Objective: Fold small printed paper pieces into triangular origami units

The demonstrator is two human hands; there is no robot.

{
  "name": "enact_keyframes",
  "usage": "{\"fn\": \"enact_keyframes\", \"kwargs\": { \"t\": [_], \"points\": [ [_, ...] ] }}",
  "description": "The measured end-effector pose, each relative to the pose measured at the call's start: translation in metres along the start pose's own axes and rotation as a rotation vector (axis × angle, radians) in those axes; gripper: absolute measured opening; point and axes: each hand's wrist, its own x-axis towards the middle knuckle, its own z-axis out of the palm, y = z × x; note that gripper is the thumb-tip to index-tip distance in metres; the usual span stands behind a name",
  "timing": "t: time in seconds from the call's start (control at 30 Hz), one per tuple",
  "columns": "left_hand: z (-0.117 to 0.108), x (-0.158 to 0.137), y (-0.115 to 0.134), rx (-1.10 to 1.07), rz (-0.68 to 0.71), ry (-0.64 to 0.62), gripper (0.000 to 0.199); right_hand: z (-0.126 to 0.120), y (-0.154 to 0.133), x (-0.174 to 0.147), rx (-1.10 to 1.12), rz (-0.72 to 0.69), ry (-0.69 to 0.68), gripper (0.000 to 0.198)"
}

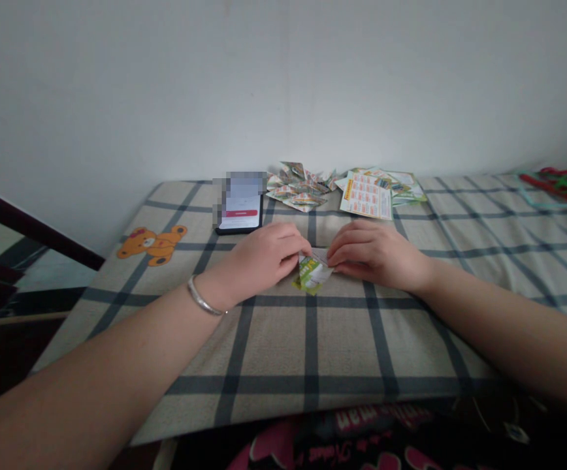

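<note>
A small piece of printed paper (314, 273), green and white and partly folded, rests at the middle of the checked tablecloth. My left hand (268, 260) pinches its left side, fingers curled together. On its right side, my right hand (374, 256) closes with thumb and fingertips on the paper's edge. The fingers cover parts of both sides. Behind my hands sits a pile of folded paper pieces (299, 189). Right of that pile, flat printed sheets (369, 196) overlap one another.
A phone (240, 205) with a lit screen lies at the back left. Left of it is an orange teddy bear picture (153, 244) on the tablecloth (274, 362). Red and green strips (560, 186) lie at the far right. A white wall (283, 85) rises behind the table.
</note>
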Motion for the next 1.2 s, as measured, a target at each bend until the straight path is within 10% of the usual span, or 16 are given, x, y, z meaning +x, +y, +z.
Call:
{"fn": "enact_keyframes", "kwargs": {
  "t": [1.2],
  "points": [
    [-0.001, -0.002, 0.013, -0.035, 0.052, -0.162, 0.019, 0.003, -0.013, 0.001, 0.032, 0.213, -0.130, 0.018]
  ]
}}
